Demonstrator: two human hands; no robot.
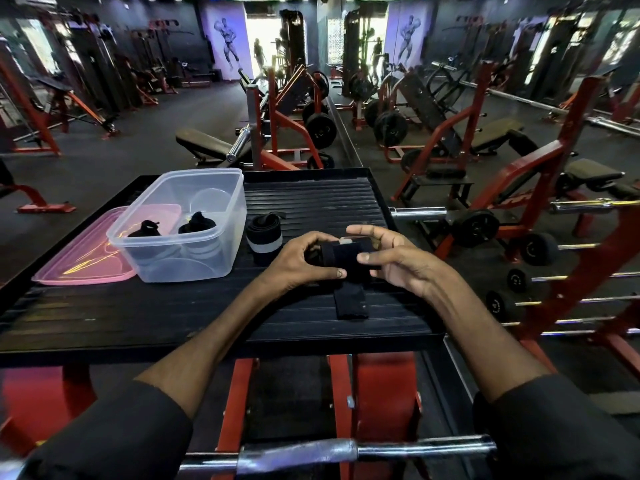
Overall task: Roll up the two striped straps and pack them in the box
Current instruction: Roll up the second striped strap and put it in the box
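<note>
1. The half-rolled strap (346, 259) is held just above the black ribbed platform (311, 199), between both hands and in front of the person.
2. The left hand (304, 258) grips the roll's left end, fingers curled round it and the thumb laid along the near side.
3. The right hand (393, 261) pinches the right end: the thumb presses the front face and the forefinger arches over the top.
4. The roll's long axis runs left to right, from one palm to the other. Its loose tail (350, 301) runs the other way, hanging toward the person and lying flat on the platform.
5. That crossing is what the next move turns on, I judge: the fingers must turn the roll toward the body to wind in the tail.
6. A pale bit at the roll's top edge may be the stripe or a label; it is too small to tell.
7. The rolled strap (264, 239) stands on end, grey band showing, just beside the clear plastic box (194, 261) and not yet inside it.
8. The box holds two small black items (197, 223) and sits partly on a pink lid (83, 261).
9. The box lies left of the hands, beyond the standing roll, so the left hand is nearer for packing.
</note>
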